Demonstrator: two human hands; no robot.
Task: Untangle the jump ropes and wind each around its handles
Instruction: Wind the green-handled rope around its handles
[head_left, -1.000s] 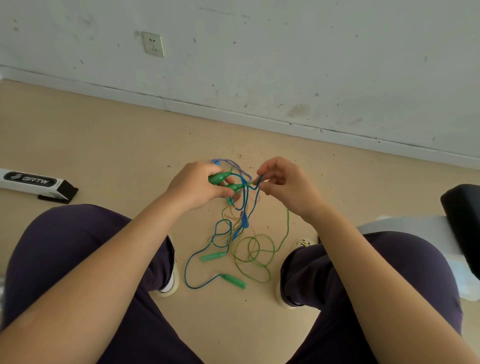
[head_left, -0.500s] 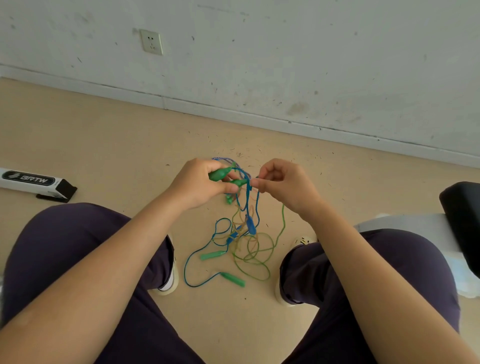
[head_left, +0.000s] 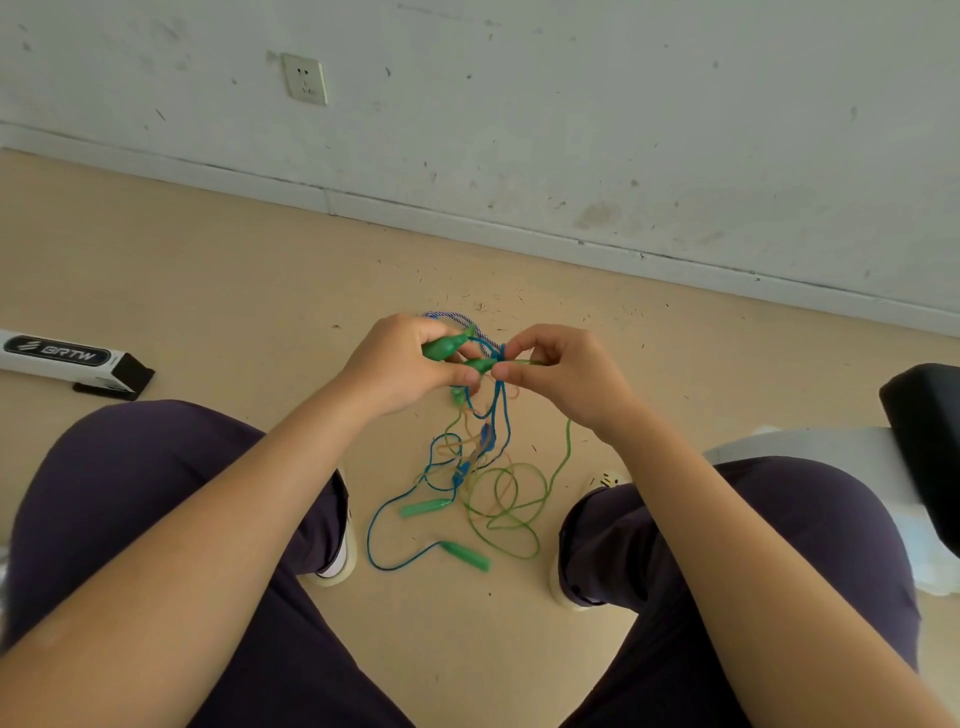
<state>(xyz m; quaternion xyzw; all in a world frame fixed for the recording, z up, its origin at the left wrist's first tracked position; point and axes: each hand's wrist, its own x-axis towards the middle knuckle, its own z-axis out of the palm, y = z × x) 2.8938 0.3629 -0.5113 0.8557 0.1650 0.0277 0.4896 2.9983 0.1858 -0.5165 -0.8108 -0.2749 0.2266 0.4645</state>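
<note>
My left hand (head_left: 402, 364) grips two green handles (head_left: 451, 347); right hand (head_left: 563, 371) pinches blue cord (head_left: 500, 405) at knot. Tangled jump ropes (head_left: 478, 478) hang to floor (head_left: 208, 291) between knees. Cords light, limp, snag-prone. Handles rigid: best hold there, tease loops gently.

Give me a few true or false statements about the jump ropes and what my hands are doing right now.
1. The left hand holds two green handles. True.
2. The right hand lies flat on the floor. False: it is raised and pinches cord at the knot.
3. Two more green handles lie on the floor. True.
4. All the ropes are wound up neatly. False: loose tangled loops hang down to the floor.
</note>
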